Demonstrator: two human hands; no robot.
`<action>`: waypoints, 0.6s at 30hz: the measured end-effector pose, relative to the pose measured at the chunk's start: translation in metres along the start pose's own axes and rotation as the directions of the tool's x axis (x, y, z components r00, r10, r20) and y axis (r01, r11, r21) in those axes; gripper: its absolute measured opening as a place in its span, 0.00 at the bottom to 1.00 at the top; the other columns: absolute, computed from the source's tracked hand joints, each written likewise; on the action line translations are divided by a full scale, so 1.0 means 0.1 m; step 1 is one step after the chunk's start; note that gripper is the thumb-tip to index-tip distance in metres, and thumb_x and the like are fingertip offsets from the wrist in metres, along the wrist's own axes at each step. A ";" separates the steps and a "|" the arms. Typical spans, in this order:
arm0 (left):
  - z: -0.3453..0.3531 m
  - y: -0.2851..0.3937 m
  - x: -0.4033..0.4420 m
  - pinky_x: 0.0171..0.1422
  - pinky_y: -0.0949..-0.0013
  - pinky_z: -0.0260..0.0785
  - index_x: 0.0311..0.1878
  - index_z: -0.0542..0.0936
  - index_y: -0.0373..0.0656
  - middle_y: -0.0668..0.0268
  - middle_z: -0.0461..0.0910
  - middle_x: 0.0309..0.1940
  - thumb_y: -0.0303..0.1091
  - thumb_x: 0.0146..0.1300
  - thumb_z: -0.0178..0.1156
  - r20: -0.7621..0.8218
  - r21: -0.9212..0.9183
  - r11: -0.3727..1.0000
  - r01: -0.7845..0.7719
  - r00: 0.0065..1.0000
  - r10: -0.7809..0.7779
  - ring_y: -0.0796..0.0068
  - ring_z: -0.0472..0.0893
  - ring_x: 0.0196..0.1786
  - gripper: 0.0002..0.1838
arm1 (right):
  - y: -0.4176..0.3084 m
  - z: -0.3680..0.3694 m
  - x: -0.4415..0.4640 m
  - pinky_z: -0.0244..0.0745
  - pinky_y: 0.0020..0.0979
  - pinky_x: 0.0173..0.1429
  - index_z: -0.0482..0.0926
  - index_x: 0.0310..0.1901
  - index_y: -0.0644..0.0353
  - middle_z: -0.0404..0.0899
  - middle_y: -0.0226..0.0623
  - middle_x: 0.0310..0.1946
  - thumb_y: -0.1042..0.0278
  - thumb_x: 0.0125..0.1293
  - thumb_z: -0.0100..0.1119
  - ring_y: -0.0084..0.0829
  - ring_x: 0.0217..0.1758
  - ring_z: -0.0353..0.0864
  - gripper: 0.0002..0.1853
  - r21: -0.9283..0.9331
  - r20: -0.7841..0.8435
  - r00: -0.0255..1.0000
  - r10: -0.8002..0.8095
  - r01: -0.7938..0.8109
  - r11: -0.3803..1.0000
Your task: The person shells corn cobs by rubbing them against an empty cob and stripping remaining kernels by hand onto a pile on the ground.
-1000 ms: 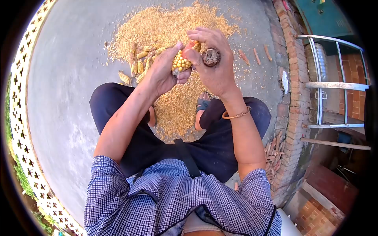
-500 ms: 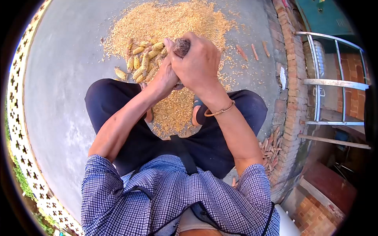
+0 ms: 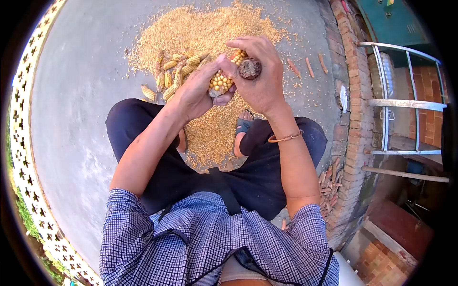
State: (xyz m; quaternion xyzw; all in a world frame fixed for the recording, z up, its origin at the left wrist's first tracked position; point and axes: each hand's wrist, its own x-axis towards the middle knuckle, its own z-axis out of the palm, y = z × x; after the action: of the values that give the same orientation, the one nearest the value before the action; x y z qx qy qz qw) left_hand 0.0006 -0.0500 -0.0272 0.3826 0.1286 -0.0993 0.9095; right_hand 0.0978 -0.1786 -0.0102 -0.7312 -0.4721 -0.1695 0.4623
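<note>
One yellow corn ear [image 3: 221, 84] sits at 12 o'clock, gripped by the left hand [image 3: 196, 91]; the right hand [image 3: 265, 74] clasps a brown, cob-like piece [image 3: 250, 68] close to it. Loose kernels [image 3: 202, 29] spread beyond; further ears [image 3: 178, 77] lie toward 11 o'clock, bare cobs [image 3: 309, 67] between 1 and 2.

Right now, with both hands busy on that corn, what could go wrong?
The ear might slip from the left hand, held between thumb and fingers. The dark-ended piece in the right hand might knock the left thumb, which is close by. Loose kernels lie between the feet, so standing up could mean skidding.
</note>
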 end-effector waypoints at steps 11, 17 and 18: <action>0.03 -0.18 -0.06 0.40 0.64 0.71 0.43 0.76 0.31 0.59 0.74 0.24 0.46 0.77 0.42 0.081 0.826 0.512 -0.236 0.948 0.307 0.70 0.75 0.30 0.24 | -0.23 0.04 0.09 0.75 0.33 0.32 0.79 0.27 0.61 0.83 0.40 0.21 0.53 0.64 0.67 0.32 0.23 0.82 0.19 -0.014 0.064 0.822 0.566 -0.567 0.824; 0.09 -0.04 -0.04 0.17 0.79 0.50 0.46 0.72 0.40 0.69 0.70 0.23 0.54 0.77 0.42 -0.167 0.249 0.969 -0.010 0.984 0.054 0.85 0.62 0.16 0.24 | 0.02 -0.19 0.11 0.75 0.29 0.44 0.82 0.35 0.63 0.86 0.35 0.28 0.52 0.69 0.62 0.20 0.34 0.81 0.18 0.622 -0.035 0.755 0.655 -0.496 0.605; 0.10 -0.03 -0.04 0.17 0.78 0.49 0.46 0.72 0.40 0.69 0.70 0.22 0.54 0.77 0.42 -0.168 0.215 0.977 0.000 0.985 0.037 0.85 0.62 0.16 0.24 | -0.02 -0.19 0.10 0.75 0.29 0.46 0.82 0.35 0.62 0.85 0.35 0.29 0.53 0.69 0.63 0.20 0.34 0.80 0.18 0.594 -0.003 0.771 0.637 -0.511 0.622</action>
State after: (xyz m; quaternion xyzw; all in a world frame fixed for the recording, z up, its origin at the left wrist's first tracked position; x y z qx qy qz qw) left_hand -0.0026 -0.0591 -0.0206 0.4866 0.1911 -0.0709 0.8495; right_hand 0.1050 -0.1892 0.0074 -0.6511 -0.1878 0.0570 0.7332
